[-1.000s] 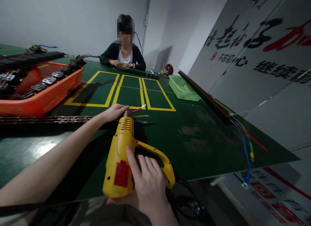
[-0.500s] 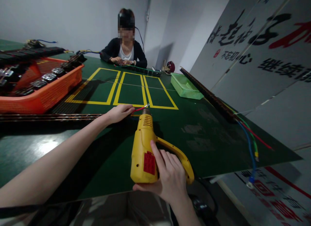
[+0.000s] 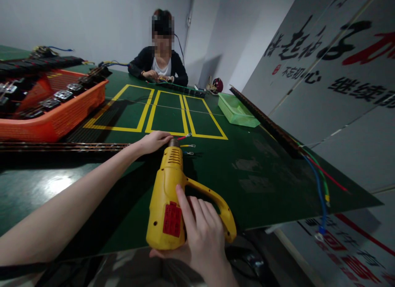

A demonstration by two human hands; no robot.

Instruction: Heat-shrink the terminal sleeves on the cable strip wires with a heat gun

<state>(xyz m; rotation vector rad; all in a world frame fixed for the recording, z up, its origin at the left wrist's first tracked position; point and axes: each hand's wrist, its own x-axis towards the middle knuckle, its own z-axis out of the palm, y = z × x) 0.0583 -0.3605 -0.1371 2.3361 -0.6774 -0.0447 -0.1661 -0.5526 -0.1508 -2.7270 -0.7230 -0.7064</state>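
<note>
My right hand [image 3: 197, 233] is closed round the body of a yellow heat gun [image 3: 168, 196] with a red label. Its metal nozzle points away from me and sits close to the fingers of my left hand [image 3: 156, 141]. Those left fingers are pinched on a red wire [image 3: 182, 137] that ends in a ring terminal. Below it, a yellow wire [image 3: 186, 145] and a blue wire [image 3: 187, 153] with similar metal ends stick out from behind the nozzle. A long dark strip assembly [image 3: 64, 148] lies to the left, running up to my left forearm.
An orange basket [image 3: 83, 101] holding dark metal-fitted parts stands at the left. Across the green table [image 3: 212, 171] sits a co-worker [image 3: 159, 64] with hands on a dark strip. A pale green basket [image 3: 237, 112] and a long strip with hanging wires [image 3: 268, 124] lie on the right.
The heat gun has shifted left and slightly toward me, its nozzle now nearer my left fingers. The yellow and blue wire ends have come into view. My left hand stays nearly in place.
</note>
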